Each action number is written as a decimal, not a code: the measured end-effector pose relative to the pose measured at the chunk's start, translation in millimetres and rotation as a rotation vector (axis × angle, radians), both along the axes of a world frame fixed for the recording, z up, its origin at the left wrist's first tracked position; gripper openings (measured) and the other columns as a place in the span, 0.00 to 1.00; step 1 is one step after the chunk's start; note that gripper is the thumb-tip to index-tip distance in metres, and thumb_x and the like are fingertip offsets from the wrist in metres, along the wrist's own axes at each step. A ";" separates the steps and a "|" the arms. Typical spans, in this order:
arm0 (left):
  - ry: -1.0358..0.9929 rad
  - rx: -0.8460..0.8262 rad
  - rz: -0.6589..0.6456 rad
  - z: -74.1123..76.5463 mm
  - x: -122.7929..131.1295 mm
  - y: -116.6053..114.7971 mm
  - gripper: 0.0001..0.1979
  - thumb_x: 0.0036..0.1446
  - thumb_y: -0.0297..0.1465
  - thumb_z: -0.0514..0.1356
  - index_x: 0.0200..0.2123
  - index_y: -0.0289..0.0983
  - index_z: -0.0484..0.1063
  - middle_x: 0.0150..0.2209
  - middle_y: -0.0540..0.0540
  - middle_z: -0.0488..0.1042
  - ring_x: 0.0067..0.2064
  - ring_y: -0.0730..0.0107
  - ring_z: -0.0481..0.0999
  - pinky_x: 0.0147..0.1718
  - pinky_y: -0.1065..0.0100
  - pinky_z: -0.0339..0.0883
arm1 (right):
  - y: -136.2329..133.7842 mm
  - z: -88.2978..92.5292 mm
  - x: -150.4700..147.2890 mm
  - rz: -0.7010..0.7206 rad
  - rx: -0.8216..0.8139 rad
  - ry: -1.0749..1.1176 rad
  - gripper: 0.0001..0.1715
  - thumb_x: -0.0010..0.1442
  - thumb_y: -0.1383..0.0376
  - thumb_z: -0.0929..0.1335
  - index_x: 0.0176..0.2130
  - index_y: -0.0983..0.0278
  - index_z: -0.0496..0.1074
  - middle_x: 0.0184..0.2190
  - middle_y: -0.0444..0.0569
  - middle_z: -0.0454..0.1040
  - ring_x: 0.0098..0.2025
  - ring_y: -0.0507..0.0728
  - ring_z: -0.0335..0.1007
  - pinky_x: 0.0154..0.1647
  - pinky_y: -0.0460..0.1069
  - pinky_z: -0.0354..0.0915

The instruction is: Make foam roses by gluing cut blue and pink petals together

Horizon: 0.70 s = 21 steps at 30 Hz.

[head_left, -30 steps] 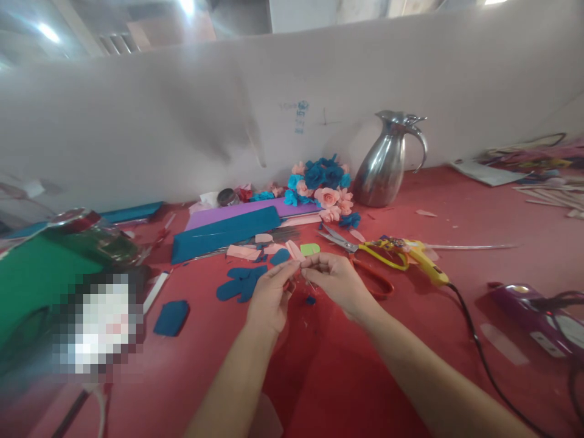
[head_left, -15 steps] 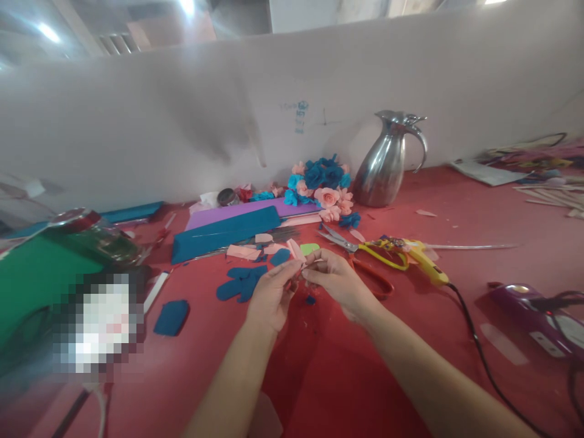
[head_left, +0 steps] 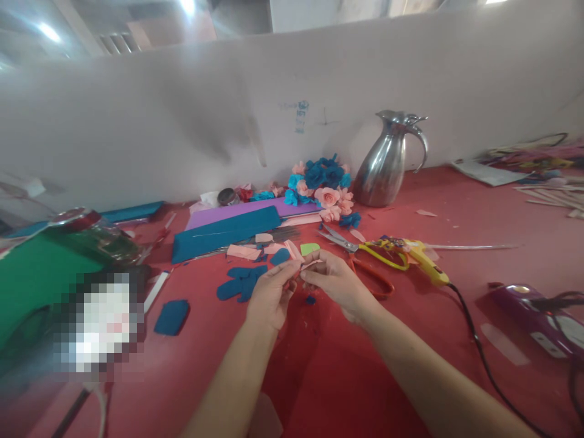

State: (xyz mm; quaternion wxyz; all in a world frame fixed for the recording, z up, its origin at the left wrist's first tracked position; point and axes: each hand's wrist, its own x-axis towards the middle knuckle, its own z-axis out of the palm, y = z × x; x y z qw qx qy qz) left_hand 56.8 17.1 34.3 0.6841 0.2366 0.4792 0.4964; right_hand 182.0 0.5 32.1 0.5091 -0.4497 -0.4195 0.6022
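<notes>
Over the red table, my left hand [head_left: 270, 295] and my right hand [head_left: 340, 283] meet fingertip to fingertip. Both are closed in a pinch on a small pink paper piece [head_left: 292, 249], whose far end shows beyond the fingers; the rest is mostly hidden. Just left of my left hand lie dark blue paper petals [head_left: 241, 283]. Pink paper scraps [head_left: 244, 252] and a light green piece [head_left: 309, 249] are beyond the fingertips. Scissors [head_left: 347, 242] with yellow and orange handles lie open beside my right hand.
A yellow glue gun [head_left: 426, 261] trails a black cord at right, near a purple power strip [head_left: 538, 316]. Paper flowers [head_left: 326, 194] and a steel jug [head_left: 383, 164] stand at the back. Folded blue paper [head_left: 225, 231] lies behind the scraps; a glass jar [head_left: 104, 237] is left.
The fingers have shifted slightly at the pinch, and the pink paper piece between them sits at a slightly different angle. Nothing else on the table has visibly moved.
</notes>
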 end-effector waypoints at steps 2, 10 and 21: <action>-0.006 0.002 0.000 -0.7 -0.7 0.5 0.15 0.27 0.30 0.74 0.23 0.33 0.78 0.19 0.51 0.73 0.22 0.81 0.66 0.22 0.76 0.58 | -0.4 1.0 -0.1 0.009 -0.005 0.004 0.11 0.46 0.66 0.70 0.32 0.62 0.65 0.22 0.38 0.71 0.25 0.50 0.68 0.31 0.47 0.62; -0.022 0.007 -0.045 -0.3 -2.4 -0.5 0.15 0.29 0.30 0.75 0.24 0.33 0.77 0.21 0.50 0.74 0.23 0.80 0.69 0.24 0.75 0.60 | -2.0 4.1 -0.2 0.005 -0.001 -0.003 0.11 0.46 0.67 0.69 0.32 0.62 0.64 0.21 0.38 0.71 0.25 0.49 0.67 0.31 0.47 0.62; -0.009 0.009 -0.063 1.1 -2.3 -0.1 0.14 0.28 0.30 0.75 0.22 0.33 0.77 0.20 0.51 0.73 0.23 0.79 0.68 0.25 0.74 0.60 | -1.8 1.5 -0.3 0.014 0.022 -0.015 0.13 0.46 0.67 0.68 0.33 0.60 0.62 0.21 0.37 0.71 0.25 0.51 0.68 0.32 0.48 0.62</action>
